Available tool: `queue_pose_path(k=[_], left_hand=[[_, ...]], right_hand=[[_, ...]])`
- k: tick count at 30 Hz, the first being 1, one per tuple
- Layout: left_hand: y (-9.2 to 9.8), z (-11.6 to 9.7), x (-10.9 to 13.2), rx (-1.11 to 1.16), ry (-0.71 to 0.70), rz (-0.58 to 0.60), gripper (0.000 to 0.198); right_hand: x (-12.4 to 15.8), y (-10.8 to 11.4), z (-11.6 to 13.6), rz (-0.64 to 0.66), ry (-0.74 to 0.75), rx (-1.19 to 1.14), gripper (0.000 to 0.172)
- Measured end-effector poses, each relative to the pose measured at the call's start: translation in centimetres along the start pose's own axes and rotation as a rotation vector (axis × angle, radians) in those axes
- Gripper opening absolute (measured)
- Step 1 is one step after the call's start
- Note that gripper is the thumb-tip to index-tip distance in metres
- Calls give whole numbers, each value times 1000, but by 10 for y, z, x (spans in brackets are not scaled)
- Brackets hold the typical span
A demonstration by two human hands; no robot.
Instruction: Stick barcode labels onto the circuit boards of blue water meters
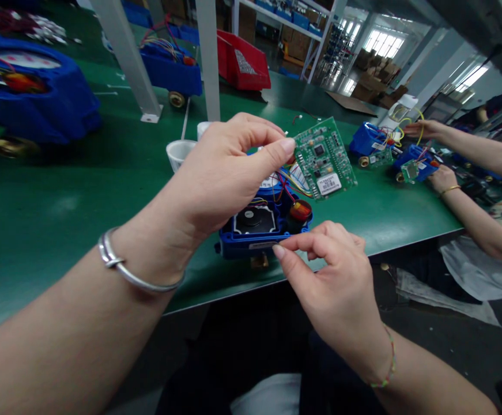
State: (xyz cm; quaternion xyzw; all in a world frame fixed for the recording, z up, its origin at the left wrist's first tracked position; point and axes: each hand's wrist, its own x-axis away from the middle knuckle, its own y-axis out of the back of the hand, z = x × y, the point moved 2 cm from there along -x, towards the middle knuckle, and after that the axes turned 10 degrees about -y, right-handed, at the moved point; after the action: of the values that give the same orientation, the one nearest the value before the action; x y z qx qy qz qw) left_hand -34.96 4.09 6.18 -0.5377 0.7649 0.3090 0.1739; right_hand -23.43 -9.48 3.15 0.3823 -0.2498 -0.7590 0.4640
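Between thumb and fingers, my left hand (229,167) pinches a green circuit board (320,158) by its left edge, a white barcode label facing me. Below the board sits a blue meter housing (244,249), open on top, with wires, a black unit (255,220) and an orange-and-black round part (300,212) inside. My right hand (331,276) is closed in a pinch at the housing's front wall, by a pale label (263,245). What its fingertips hold, if anything, I cannot make out. Part of the housing is hidden behind my left hand.
White cups (180,153) stand behind my left wrist. More blue housings (170,69) and a red bin (244,60) are farther back, past grey posts (210,63). On the right, a co-worker's hands (443,178) handle similar housings. The green table's (82,230) front edge runs below my hands.
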Motion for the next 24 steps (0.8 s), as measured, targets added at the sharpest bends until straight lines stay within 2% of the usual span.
queue_pose_path(k=[3,9,11,13,15,17,19,22,24], left_hand=[[0,1,0,8,0,-2,20],[2,-2,1,10,-23,15,20],[1,-2,2,-2,-31,20,21],[0,-2,2,-12,-34,17,22],[0,0,1,-19,-39,3,21],[2,1,1,-35,-50,-18,19],[5,1,2,-72,-67,-22,17],[11,0,12,-166,-104,-23,12],[16,-1,25,-257,-146,-70,12]], right_hand=[[3,-5,1,-49,2,1,7],[9,-24,-1,-217,-70,-50,22],[9,-31,-6,-302,-115,-104,32],[7,-36,-12,-339,-157,-198,51],[3,-42,-19,-273,-215,-338,68],[-1,-47,-27,-158,-260,-490,76],[-4,-51,-34,-76,-274,-608,74],[-6,-55,-48,-4,-249,-760,62],[-8,-58,-58,70,-227,-829,65]])
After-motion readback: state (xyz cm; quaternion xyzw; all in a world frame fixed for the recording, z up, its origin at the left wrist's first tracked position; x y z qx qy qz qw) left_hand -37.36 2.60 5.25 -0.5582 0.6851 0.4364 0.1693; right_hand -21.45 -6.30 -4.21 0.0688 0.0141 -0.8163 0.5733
